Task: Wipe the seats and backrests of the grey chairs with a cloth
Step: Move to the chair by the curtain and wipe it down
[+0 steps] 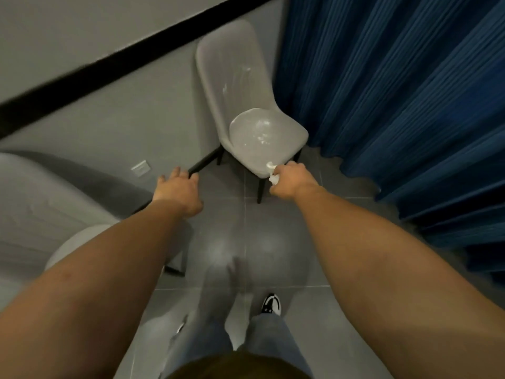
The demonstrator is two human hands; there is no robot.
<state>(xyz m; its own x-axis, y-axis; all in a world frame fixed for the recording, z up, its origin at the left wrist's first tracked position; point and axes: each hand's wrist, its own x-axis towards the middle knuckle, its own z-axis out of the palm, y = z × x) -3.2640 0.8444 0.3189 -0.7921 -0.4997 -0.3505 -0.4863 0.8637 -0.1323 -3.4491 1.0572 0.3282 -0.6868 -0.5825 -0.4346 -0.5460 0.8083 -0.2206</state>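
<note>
Cloth at the grey chair's front edge

Right hand (pixel 289 179) pinches white cloth (pixel 272 173) against grey chair (pixel 262 138) seat; left hand (pixel 179 191) hovers, fingers loosely spread.

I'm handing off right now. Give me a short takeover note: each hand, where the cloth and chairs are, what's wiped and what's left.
Right hand: grips the small white crumpled cloth at the front edge of the light grey upholstered chair with black legs beside the dark blue pleated curtain.
Left hand: open, holds nothing, reaching out over the floor.
Second grey chair: near left, blurred.
Done: cannot tell; the far chair's seat and backrest show pale streaks.
Left: probably finish that seat and backrest, then check the left chair.
</note>
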